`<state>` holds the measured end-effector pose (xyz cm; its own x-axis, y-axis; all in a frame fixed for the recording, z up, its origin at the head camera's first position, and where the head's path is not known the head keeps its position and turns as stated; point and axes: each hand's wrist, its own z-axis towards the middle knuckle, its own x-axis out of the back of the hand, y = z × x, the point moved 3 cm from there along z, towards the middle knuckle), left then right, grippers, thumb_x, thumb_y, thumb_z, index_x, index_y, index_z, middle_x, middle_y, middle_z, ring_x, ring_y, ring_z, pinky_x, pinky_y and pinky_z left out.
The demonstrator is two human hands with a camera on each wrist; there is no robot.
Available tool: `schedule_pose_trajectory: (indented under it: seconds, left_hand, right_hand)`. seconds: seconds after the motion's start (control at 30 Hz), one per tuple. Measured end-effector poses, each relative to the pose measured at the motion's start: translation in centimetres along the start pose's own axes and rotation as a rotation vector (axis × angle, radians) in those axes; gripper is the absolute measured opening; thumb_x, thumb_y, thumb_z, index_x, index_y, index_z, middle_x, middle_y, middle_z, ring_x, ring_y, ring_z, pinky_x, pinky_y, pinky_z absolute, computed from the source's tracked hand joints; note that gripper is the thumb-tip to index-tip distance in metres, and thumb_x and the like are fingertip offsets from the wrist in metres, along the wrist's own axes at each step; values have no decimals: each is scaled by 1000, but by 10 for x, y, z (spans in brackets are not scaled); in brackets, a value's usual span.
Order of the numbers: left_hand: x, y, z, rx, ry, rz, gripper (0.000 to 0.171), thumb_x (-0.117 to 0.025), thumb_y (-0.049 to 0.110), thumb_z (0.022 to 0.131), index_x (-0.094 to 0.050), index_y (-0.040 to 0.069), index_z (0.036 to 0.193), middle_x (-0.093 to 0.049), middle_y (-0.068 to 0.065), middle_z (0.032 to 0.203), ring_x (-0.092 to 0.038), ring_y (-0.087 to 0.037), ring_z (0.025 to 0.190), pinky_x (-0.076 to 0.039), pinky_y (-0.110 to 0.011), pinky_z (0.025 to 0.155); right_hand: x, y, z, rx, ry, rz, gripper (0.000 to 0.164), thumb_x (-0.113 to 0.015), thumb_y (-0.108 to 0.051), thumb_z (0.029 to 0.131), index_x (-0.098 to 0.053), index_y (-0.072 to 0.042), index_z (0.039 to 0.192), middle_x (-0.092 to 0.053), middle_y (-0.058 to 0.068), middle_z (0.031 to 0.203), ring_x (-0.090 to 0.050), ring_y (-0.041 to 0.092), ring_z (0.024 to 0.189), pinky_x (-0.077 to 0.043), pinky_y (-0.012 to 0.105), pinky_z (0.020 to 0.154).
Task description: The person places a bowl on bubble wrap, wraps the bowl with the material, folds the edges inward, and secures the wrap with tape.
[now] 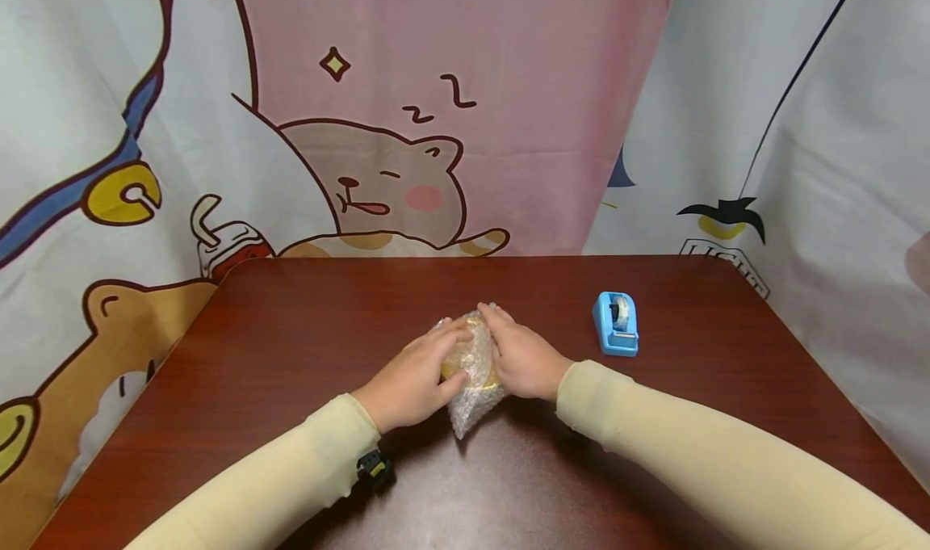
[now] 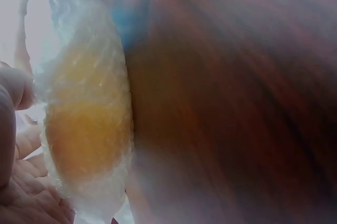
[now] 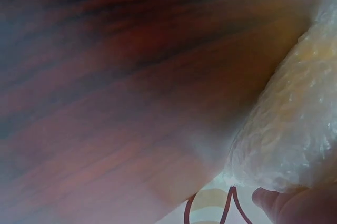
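The crinkled, clear bubble-wrap bundle [image 1: 475,364] lies between both hands, over the middle of the counter; a yellow, rounded content [image 2: 87,139] shows through the film, its exact nature obscured; the bundle's pointed end faces the wearer; whether it rests on the surface or is held just above cannot be told.

The left grip [image 1: 417,372], a bare hand, is part open, thumb and fingers set apart and holding the bundle's left side; the right grip [image 1: 530,360], also bare, lays nearly straight fingers along the right side; whether its thumb closes underneath is hidden.

The step in hand is judged to be keeping the wrap snug; press evenly from both sides; keep palms flat rather than squeezing, since the bubbles may burst; hold loose edges down so that the film cannot spring open.

Outward, a light-blue plastic tape dispenser [image 1: 619,346] with a clear roll stands to the right, well apart; beneath is the reddish-brown, wood-grained counter [image 1: 327,316]; behind hangs a pink-and-white cartoon-print cloth [image 1: 530,65].
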<state>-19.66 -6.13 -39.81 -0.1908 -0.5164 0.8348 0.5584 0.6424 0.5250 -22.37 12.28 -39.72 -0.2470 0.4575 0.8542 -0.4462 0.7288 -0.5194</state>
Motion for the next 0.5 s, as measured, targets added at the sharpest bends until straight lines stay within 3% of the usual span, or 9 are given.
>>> schedule_pose_trajectory:
  seconds: [0.17, 0.5]
  left_hand:
    - [-1, -2, 1, 10, -34, 26, 57, -66, 28, 103, -52, 2, 151, -36, -19, 169, -25, -43, 160, -21, -56, 131]
    - [-4, -3, 7, 69, -89, 81, 58, -59, 38, 107, -51, 6, 154, -29, -18, 172, -16, -44, 162, -18, -61, 130]
  right_hand:
    - [0, -1, 0, -5, 5, -4, 58, -39, -8, 108, -26, 8, 162, -31, 30, 167, -28, 43, 158, -30, 54, 127]
    - [1, -2, -2, -5, 2, 9, 59, -39, -5, 107, -24, 8, 163, -29, 29, 169, -27, 42, 159, -28, 54, 128]
